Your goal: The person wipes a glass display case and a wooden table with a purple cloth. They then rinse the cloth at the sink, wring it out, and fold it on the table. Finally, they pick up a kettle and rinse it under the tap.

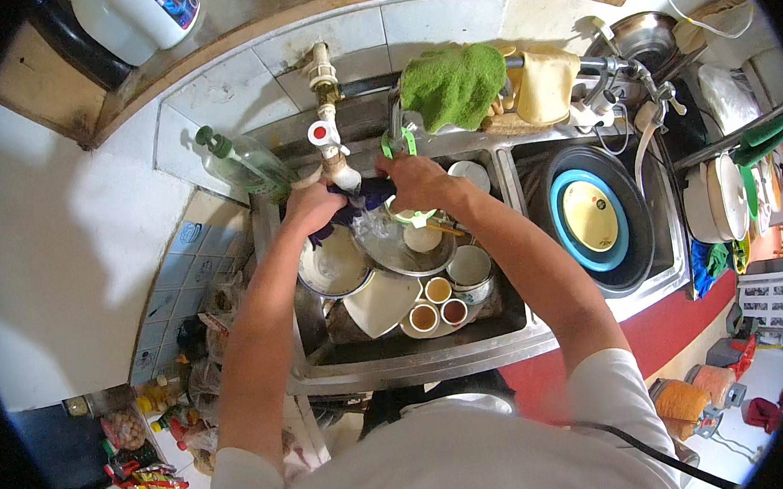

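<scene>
A dark purple cloth is stretched between my two hands, just under the spout of the white tap. My left hand is closed on its left end. My right hand has curled fingers at its right end; the fingertips are partly hidden. Water seems to run below the cloth into a metal basin in the left sink. Around it lie a white bowl with a dark rim, a pale plate, several small cups and stacked bowls.
Bright green handles stand behind my right hand. A green towel and yellow cloth hang over the rail. The right sink holds a black basin with a blue bowl inside. A green pump bottle stands left.
</scene>
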The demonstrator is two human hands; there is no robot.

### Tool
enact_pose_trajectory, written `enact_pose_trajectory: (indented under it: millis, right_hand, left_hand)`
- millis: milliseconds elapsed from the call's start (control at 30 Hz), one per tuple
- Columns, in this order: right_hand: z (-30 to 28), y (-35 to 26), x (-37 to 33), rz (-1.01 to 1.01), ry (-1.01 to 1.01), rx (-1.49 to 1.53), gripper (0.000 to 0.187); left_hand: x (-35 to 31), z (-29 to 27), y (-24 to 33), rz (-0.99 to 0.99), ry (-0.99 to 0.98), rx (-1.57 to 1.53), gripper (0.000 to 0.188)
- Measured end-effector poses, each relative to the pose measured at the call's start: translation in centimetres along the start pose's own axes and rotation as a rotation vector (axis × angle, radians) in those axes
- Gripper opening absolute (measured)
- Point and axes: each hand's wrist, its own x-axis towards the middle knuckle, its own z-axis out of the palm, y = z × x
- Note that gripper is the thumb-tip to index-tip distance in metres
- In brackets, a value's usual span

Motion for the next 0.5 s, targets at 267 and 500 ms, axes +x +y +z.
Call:
enact_pose_trajectory:
  millis: [267, 500]
  right_hand:
    - [-0.9, -0.1, 0.9, 0.083, -0.205, 0.364, 0.05]
    - [-0.3, 2.4, 1.0, 0.262, -0.196, 0.742, 0.06]
  left_hand:
    - [0.4, 0.4, -2.1, 0.005, 0.311, 0.053, 0.052]
    - [-4.8, 1.2, 1.0, 0.236, 0.183, -0.219, 0.044]
